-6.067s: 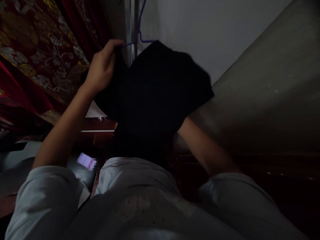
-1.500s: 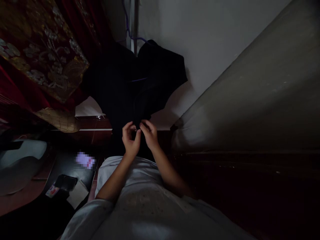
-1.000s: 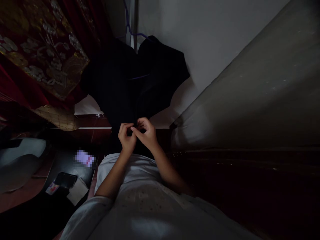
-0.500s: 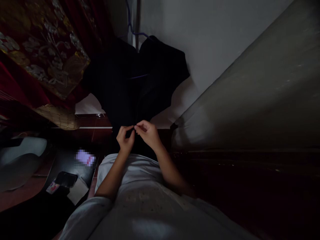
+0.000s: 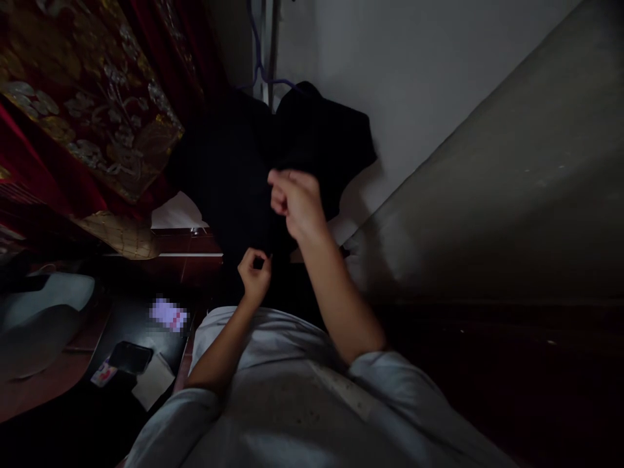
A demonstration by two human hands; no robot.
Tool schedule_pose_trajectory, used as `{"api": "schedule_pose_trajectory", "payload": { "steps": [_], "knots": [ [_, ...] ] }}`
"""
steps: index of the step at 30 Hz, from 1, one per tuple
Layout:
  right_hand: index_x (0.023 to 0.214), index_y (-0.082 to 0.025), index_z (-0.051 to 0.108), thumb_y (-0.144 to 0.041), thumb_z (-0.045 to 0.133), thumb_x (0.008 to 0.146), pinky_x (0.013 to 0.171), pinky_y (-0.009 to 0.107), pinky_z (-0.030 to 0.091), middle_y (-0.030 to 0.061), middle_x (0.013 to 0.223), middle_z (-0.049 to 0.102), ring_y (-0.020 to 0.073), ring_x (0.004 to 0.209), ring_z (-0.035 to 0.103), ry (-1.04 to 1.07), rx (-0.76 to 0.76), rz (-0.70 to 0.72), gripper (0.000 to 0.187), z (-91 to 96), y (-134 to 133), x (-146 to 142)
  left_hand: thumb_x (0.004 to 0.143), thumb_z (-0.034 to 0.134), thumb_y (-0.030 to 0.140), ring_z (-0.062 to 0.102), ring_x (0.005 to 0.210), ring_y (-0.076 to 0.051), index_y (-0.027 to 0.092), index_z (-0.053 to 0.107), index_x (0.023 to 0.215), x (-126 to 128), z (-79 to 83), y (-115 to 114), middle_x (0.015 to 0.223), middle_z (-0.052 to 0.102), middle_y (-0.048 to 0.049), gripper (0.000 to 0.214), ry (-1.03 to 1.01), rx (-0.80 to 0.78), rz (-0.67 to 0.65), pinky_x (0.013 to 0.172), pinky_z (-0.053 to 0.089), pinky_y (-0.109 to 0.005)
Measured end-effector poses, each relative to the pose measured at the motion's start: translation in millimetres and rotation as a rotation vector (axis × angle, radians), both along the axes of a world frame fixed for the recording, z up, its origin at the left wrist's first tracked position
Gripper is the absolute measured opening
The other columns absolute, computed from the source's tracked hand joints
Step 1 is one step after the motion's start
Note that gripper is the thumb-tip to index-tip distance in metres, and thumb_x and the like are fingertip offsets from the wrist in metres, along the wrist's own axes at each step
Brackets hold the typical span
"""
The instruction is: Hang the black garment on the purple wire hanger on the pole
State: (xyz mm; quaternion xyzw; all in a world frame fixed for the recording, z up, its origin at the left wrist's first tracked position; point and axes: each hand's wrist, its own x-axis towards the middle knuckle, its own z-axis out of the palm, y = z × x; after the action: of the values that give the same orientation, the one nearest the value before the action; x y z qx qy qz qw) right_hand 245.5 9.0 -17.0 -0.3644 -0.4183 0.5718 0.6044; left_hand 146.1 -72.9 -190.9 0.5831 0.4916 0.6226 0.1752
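A black garment (image 5: 229,162) hangs on a purple hanger (image 5: 260,75) against the white wall. My left hand (image 5: 254,273) is low, its thumb and fingers pinched together on the garment's bottom edge. My right hand (image 5: 297,201) is raised in front of the garment's middle, slightly blurred. Its fingers are curled closed, and what they grip is hidden. Both forearms come up from my light grey shirt.
A red and gold patterned fabric (image 5: 88,97) hangs at the left. A large grey slanted surface (image 5: 511,195) fills the right side. Below left, on a dark surface, lie a lit phone (image 5: 168,314), a dark flat object (image 5: 129,356) and a pale rounded object (image 5: 43,299).
My right hand has risen from the garment's bottom edge to its middle. My left hand has stayed pinched at the bottom. Six seconds ago both hands were setting the garment on the hanger.
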Motion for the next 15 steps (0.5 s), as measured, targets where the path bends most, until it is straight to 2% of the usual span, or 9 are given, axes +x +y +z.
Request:
{"api": "schedule_pose_trajectory", "payload": {
  "steps": [2,4,6,8,11,13,15],
  "knots": [
    [0.073,-0.019,0.044,-0.04,0.067,0.096,0.037,0.015,0.013,-0.0101,0.055,0.031,0.0,0.038,0.03,0.009,0.011,-0.046,0.039,32.6,33,6,0.088,0.058,0.012,0.054,0.069,-0.016,0.019,0.054,0.072,1,-6.0,5,0.071,0.055,-0.0006,0.018,0.097,0.022,-0.058,0.065,0.039,-0.026],
    [0.075,-0.017,0.046,-0.036,0.058,0.102,0.038,0.014,0.012,-0.0096,0.056,0.032,-0.0006,0.038,0.031,-0.017,0.0,0.012,0.035,52.3,54,9,0.084,0.056,0.007,0.054,0.07,-0.017,0.019,0.055,0.071,2,-8.8,11,0.071,0.055,-0.0012,0.018,0.156,0.033,-0.107,0.066,0.04,-0.028],
    [0.076,-0.016,0.049,-0.034,0.057,0.103,0.038,0.014,0.014,-0.0091,0.056,0.035,-0.0001,0.038,0.034,-0.061,0.025,0.05,0.033,57.4,60,10,0.078,0.055,0.002,0.054,0.071,-0.019,0.02,0.055,0.071,2,-5.6,18,0.072,0.056,-0.002,0.019,0.229,0.011,-0.144,0.067,0.042,-0.03],
    [0.077,-0.017,0.051,-0.034,0.059,0.102,0.037,0.015,0.02,-0.0082,0.055,0.039,0.0022,0.039,0.037,-0.099,0.096,0.024,0.032,52.0,56,9,0.077,0.057,0.0,0.057,0.076,-0.021,0.02,0.058,0.074,1,6.5,25,0.075,0.059,-0.0034,0.02,0.351,-0.025,-0.188,0.073,0.046,-0.033],
    [0.082,-0.02,0.052,-0.039,0.064,0.1,0.039,0.019,0.029,-0.0074,0.055,0.043,0.0062,0.041,0.041,-0.157,0.241,-0.042,0.029,39.5,45,9,0.084,0.065,0.005,0.062,0.095,-0.027,0.02,0.066,0.089,-1,47.2,36,0.093,0.068,-0.0074,0.016,0.466,0.018,-0.232,0.089,0.049,-0.041],
    [0.086,-0.022,0.053,-0.04,0.066,0.098,0.042,0.02,0.032,-0.0078,0.055,0.046,0.0071,0.042,0.042,-0.209,0.311,-0.071,0.026,35.8,41,12,0.093,0.063,0.01,0.063,0.103,-0.027,0.02,0.066,0.104,-3,88.8,46,0.105,0.068,-0.0082,0.015,0.426,0.152,-0.229,0.094,0.049,-0.042],
    [0.088,-0.022,0.053,-0.035,0.064,0.1,0.043,0.019,0.031,-0.0086,0.055,0.048,0.0063,0.043,0.042,-0.25,0.343,-0.107,0.02,37.8,37,15,0.1,0.06,0.016,0.064,0.102,-0.024,0.02,0.061,0.12,-7,135.6,60,0.105,0.065,-0.0064,0.021,0.328,0.314,-0.2,0.095,0.05,-0.04]
  ]
}}
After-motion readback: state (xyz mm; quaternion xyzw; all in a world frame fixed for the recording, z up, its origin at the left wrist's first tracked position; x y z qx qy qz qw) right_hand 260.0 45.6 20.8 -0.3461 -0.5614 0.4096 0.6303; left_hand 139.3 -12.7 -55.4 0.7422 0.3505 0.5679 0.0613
